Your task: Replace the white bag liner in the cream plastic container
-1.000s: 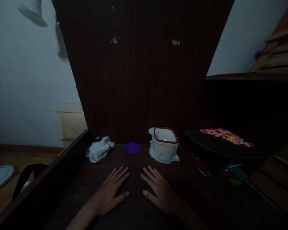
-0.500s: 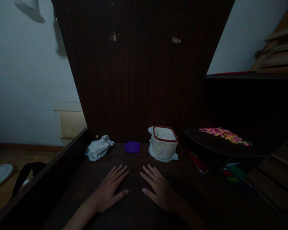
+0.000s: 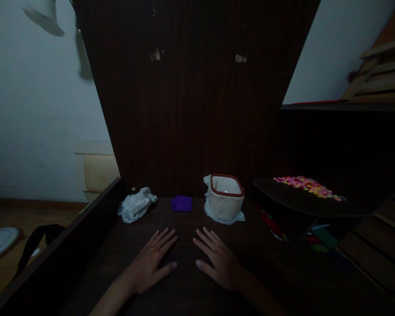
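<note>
My left hand (image 3: 153,259) lies flat on the dark wooden surface (image 3: 184,281), fingers stretched out and thumb pointing inward, holding nothing. Mirroring it, my right hand (image 3: 217,258) rests palm down with its fingers apart. Beyond the left fingertips is a crumpled white plastic bag (image 3: 137,205). A folded purple cloth (image 3: 181,203) lies between the two hands, farther back. Past the right hand stands a small bin (image 3: 226,206) with a brown square rim, wrapped in a whitish bag; something white shows inside it. Neither hand touches these things.
A tall dark panel (image 3: 197,96) rises at the back, and a raised edge (image 3: 62,245) runs along the left. On the right, a curved shelf (image 3: 276,193) holds colourful small pieces (image 3: 309,186), with red and green items below. Wooden slats (image 3: 385,70) stand farther right.
Both hands stay flat in the same places. The whole view has shifted very slightly; no object has been moved.
</note>
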`<action>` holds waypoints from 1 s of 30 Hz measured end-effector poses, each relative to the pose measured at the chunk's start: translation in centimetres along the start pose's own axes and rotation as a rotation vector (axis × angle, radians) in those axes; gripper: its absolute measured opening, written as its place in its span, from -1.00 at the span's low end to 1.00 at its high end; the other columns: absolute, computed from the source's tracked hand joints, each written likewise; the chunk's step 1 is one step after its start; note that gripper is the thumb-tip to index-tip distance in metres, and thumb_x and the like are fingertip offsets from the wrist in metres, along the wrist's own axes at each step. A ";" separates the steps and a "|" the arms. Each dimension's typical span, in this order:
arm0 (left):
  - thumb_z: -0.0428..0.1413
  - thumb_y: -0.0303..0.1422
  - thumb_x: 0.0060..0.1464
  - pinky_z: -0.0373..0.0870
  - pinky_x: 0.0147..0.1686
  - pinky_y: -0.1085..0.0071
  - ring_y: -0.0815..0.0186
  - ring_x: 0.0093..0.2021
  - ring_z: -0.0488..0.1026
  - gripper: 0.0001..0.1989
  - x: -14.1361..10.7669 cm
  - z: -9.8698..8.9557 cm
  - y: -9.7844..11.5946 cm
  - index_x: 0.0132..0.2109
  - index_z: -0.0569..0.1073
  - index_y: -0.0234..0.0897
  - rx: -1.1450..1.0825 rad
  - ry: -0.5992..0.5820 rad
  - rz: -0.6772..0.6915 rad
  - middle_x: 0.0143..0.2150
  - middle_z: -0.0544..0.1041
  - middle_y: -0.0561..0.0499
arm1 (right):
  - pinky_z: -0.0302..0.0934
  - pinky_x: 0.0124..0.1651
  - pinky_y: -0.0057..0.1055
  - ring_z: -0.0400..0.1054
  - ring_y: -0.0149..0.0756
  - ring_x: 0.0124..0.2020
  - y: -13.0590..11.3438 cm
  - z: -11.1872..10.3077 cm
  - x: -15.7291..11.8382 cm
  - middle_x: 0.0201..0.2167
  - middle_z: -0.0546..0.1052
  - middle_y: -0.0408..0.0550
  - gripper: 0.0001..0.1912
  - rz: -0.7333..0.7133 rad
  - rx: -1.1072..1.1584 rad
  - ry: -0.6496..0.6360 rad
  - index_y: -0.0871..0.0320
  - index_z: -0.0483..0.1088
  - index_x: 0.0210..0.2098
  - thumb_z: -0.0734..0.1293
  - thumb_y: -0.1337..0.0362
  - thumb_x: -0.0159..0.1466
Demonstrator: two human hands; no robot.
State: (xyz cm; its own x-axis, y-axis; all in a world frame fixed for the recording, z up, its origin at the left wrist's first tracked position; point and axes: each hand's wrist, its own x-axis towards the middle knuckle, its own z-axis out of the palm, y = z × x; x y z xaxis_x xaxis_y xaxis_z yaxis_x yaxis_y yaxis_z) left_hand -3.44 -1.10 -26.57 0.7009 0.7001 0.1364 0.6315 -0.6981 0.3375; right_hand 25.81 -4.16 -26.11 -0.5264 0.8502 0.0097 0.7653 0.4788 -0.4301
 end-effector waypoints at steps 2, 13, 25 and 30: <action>-0.01 -0.03 0.34 0.06 0.37 -0.21 -0.05 0.47 0.03 -0.36 0.0 -0.1 0.1 0.45 0.08 -0.06 0.004 -0.011 -0.008 0.48 0.10 -0.08 | -0.25 0.48 0.14 -0.23 0.03 0.50 0.1 0.0 0.0 0.48 -0.02 -0.01 -0.33 0.003 0.010 0.002 0.08 0.11 0.42 0.15 -0.08 0.44; -0.01 -0.01 0.33 0.02 0.39 -0.21 -0.06 0.48 0.02 -0.35 0.1 0.0 0.0 0.45 0.09 -0.08 -0.020 -0.007 -0.011 0.48 0.10 -0.11 | -0.26 0.48 0.13 -0.22 0.02 0.50 -0.2 -0.2 0.1 0.48 0.00 0.03 -0.33 0.016 0.028 0.002 0.10 0.13 0.42 0.18 -0.07 0.42; -0.02 0.04 0.31 0.00 0.38 -0.24 -0.09 0.47 0.03 -0.33 0.4 -0.2 0.2 0.43 0.17 -0.14 -0.039 -0.019 -0.044 0.47 0.13 -0.15 | 0.11 0.37 0.00 0.25 -0.02 0.32 -0.8 -4.6 0.6 0.25 0.44 0.11 -0.63 -0.033 -0.056 0.074 0.17 0.51 0.11 0.28 0.18 0.40; -0.04 0.03 0.33 -0.02 0.40 -0.20 -0.06 0.48 0.02 -0.34 0.4 -0.2 0.1 0.43 0.16 -0.15 -0.029 -0.013 -0.016 0.47 0.13 -0.15 | 0.30 0.17 -0.15 0.45 -0.16 0.04 -0.3 -9.9 1.6 -0.05 0.62 0.04 -0.72 -0.171 -0.081 0.353 0.16 0.54 -0.05 0.22 0.26 0.42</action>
State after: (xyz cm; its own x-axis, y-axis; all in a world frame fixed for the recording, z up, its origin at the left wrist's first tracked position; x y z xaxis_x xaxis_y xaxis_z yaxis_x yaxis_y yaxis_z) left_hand -3.16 -0.86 -26.29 0.6952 0.7090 0.1183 0.6331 -0.6820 0.3661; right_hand 28.38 -0.84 -17.05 -0.4997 0.7731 0.3906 0.7118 0.6235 -0.3234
